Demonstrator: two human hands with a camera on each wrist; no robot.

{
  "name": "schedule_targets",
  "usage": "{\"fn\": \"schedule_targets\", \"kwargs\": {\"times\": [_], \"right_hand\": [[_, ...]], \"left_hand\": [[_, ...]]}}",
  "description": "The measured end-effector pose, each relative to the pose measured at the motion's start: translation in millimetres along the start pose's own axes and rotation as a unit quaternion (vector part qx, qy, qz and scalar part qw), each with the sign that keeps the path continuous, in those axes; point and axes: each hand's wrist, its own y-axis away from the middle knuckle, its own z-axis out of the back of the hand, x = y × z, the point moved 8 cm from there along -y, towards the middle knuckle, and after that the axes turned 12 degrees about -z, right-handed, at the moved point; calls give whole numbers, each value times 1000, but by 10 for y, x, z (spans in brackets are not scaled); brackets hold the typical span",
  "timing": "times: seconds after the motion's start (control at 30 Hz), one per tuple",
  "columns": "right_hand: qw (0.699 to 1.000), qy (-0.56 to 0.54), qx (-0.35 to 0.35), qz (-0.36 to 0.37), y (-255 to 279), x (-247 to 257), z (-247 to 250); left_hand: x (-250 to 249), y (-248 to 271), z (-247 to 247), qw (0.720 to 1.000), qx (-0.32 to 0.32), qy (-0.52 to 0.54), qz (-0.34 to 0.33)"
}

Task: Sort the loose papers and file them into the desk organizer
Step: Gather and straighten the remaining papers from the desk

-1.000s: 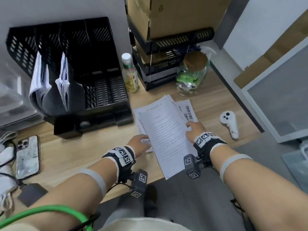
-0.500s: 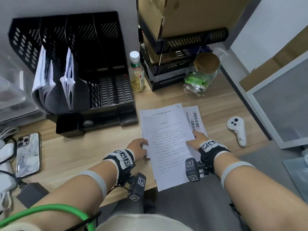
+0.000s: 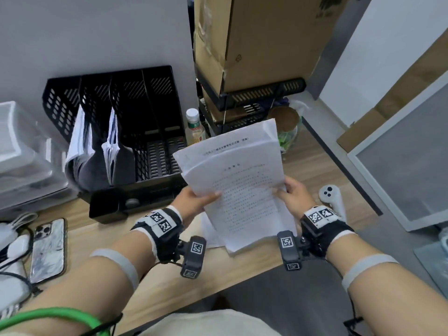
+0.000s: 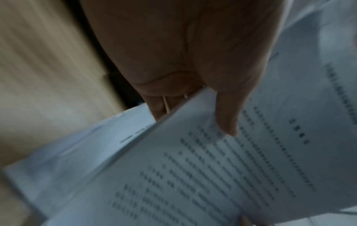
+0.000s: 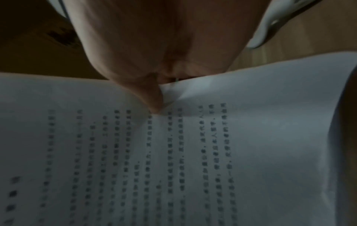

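Observation:
A stack of printed white papers point(image 3: 244, 183) is lifted off the wooden desk point(image 3: 87, 229), tilted up toward the head camera. My left hand point(image 3: 198, 198) pinches its left edge, thumb on top point(image 4: 226, 116). My right hand point(image 3: 291, 192) pinches the right edge, thumb pressing the page point(image 5: 152, 99). The printed text shows close up in both wrist views point(image 4: 212, 168) point(image 5: 154, 152). One more sheet point(image 3: 211, 235) lies flat on the desk under the lifted stack. The black desk organizer point(image 3: 135, 132) stands at the back left; its two left slots hold filed papers point(image 3: 80, 137), the right slots look empty.
A bottle point(image 3: 195, 128) stands right of the organizer. Stacked black trays with cardboard boxes point(image 3: 254, 57) rise behind, a jar point(image 3: 286, 127) beside them. A white controller point(image 3: 333, 198) lies right of my hand. A phone point(image 3: 48, 248) and cables lie at the left.
The paper stack lay flat on the desk with both hands at its edges; now both hands have gripped it and raised it, top edge tilted up toward the organizer.

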Motion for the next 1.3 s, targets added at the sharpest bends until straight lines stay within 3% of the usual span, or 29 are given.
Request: {"fn": "schedule_targets", "kwargs": {"times": [0.13,0.23,0.43,0.53,0.67,0.8,0.93,1.17,1.3], "right_hand": [[993,-82,-29,84,98,478,25],[986,-117,-48,107,151,574,-14],[995,-6,-103,8,159,182,-252],[995,-2,-97,20,97,35,-316],[994,-19,-107,21,64,39,-300],[996,-44,-76,19,71,99,-329],[998,5,-45,-33,6,-45,-364],[975,166,-128,-74,5,-137,-309],[980,158,-113,-38,40,79,-388]], "left_hand": [[-665,6,-44,986,-15,-15,-167],[-861,48,-14,976,-31,-39,-211],[-413,28,87,979,-31,-147,-135],[-320,-2,20,966,16,-219,-135],[-412,-62,104,944,-29,-300,-134],[-666,-47,127,951,-55,-255,-166],[-659,-24,205,956,-47,-246,-152],[49,-79,773,985,-103,-140,-8],[317,48,920,986,-141,-58,64]]}}
